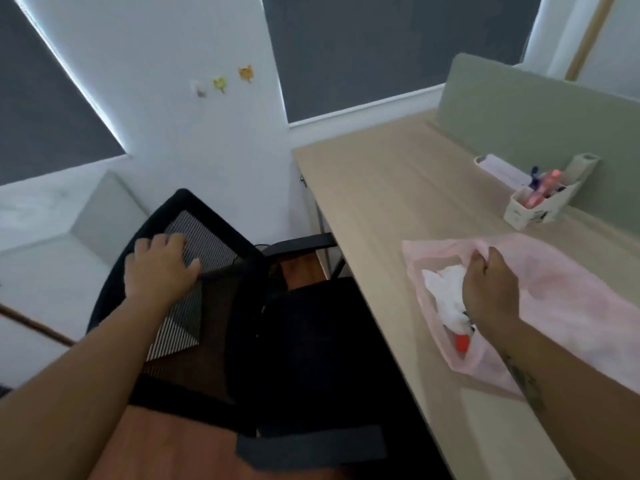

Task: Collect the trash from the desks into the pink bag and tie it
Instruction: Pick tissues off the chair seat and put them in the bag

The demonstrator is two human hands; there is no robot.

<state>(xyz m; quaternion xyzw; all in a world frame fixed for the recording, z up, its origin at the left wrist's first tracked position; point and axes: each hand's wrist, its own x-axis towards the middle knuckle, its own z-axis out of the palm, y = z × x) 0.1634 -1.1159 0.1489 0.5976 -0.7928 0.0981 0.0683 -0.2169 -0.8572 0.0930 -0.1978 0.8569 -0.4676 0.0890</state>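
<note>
Now: bag on the desk, your right hand at its mouth

Your bag (561, 299) lies flat on the desk (391, 188), at about 4 o'clock in your view, with its open mouth facing 9 o'clock toward the desk's near edge. Inside the mouth you can see crumpled white paper (443, 282) and, toward 6 o'clock from it, a red scrap (462, 342); what the scrap is cannot be told.

Your right hand (491, 289) sits over the mouth with its fingers curled, pinching the bag's upper rim at the hand's 12 o'clock. The wrist covers part of the paper.

Your left hand (159, 268) is well apart from the bag, at 9 o'clock in your view. It holds the top of the chair (211, 237), fingers bent over the black frame and the thumb lying on the striped mesh. The chair is just beside the desk's edge, its dark seat at 6 o'clock.

At 12 o'clock from the bag a white organiser (543, 206) with pink pens stands against the green divider (540, 109), apart from the bag. Three small stickers (221, 83) mark the wall at 11 o'clock, between two dark blinds (398, 46). Reddish floor (166, 452) shows at 7 o'clock.
</note>
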